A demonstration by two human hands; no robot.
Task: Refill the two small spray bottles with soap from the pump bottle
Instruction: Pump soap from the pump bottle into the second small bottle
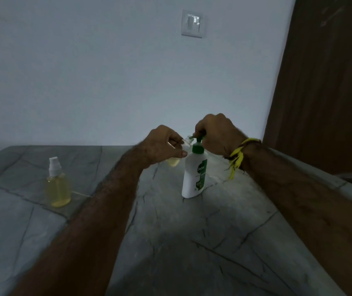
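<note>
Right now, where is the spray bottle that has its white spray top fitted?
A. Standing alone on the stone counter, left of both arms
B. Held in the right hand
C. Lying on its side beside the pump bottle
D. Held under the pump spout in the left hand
A: the capped spray bottle stands upright and untouched on the stone counter, while the left hand holds the other, open bottle at the pump bottle spout.

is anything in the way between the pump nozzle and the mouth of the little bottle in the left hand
Nothing visible. The left hand holds the open small bottle tilted with its mouth right at the pump bottle nozzle, under the right hand.
</note>
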